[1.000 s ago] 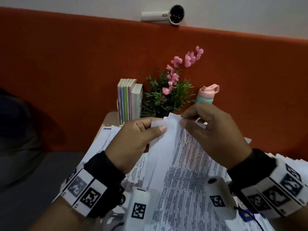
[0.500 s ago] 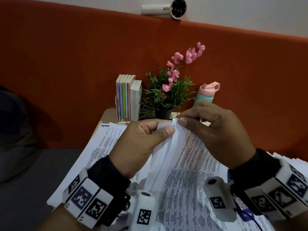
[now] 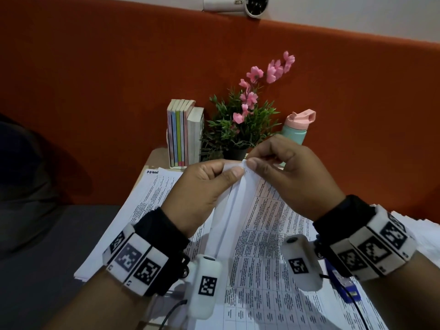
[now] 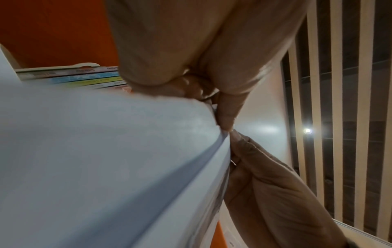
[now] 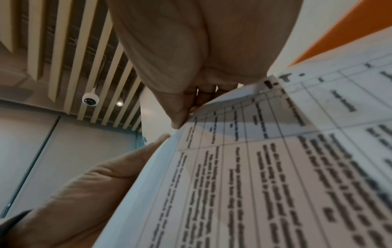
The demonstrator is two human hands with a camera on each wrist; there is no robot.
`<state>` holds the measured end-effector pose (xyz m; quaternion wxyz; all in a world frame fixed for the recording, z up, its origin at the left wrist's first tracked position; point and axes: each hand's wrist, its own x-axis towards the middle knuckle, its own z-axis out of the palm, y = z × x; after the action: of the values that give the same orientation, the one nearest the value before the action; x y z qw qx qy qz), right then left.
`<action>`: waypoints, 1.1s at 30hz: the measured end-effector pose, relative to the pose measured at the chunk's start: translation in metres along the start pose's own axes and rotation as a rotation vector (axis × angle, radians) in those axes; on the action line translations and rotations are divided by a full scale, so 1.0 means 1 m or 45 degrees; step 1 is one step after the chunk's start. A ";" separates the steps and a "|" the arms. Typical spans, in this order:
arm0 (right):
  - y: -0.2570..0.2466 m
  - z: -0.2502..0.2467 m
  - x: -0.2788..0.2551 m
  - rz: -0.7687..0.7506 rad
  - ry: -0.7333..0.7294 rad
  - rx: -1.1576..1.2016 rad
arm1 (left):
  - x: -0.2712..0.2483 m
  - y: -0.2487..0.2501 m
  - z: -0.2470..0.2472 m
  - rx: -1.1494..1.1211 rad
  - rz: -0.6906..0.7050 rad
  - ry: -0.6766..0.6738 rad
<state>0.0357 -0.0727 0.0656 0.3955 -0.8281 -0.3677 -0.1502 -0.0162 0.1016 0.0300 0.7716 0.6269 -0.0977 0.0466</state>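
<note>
We hold a folded printed sheet (image 3: 228,210) raised above the paper-covered worktop (image 3: 153,158). Our left hand (image 3: 202,189) and right hand (image 3: 292,177) each pinch its top edge, thumbs nearly meeting, both grips closed tight on it.

The head view looks forward and down from above the tan table (image 3: 154,159), over both wrists, toward the orange padded wall (image 3: 119,79). The left wrist view sits very close under the left grip (image 4: 191,43), facing up along the palm to the slatted beige ceiling (image 4: 339,83). The right wrist view sits just as close under the right grip (image 5: 201,42), also tilted upward. All three share the pinched top edge of the white printed paper sheet (image 3: 226,215). Head and left wrist views share the row of pastel-spined books (image 3: 182,134). Each wrist view catches the opposite grip.
</note>
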 end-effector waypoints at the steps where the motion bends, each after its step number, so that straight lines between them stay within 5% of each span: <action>1: 0.001 0.001 -0.001 0.003 -0.001 0.000 | 0.000 -0.001 0.000 -0.005 -0.002 0.000; 16: 0.001 0.001 -0.005 -0.044 0.032 -0.006 | -0.004 -0.003 -0.002 0.061 0.020 -0.002; 27: -0.006 0.009 0.004 -0.288 0.018 -0.249 | -0.005 0.004 -0.002 -0.032 -0.046 -0.074; 33: -0.010 0.008 0.007 -0.244 0.059 -0.212 | -0.005 0.007 -0.003 0.230 0.018 -0.083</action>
<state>0.0329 -0.0589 0.0695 0.3177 -0.8154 -0.4222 -0.2365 -0.0224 0.1058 0.0351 0.7081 0.6942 -0.1227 0.0403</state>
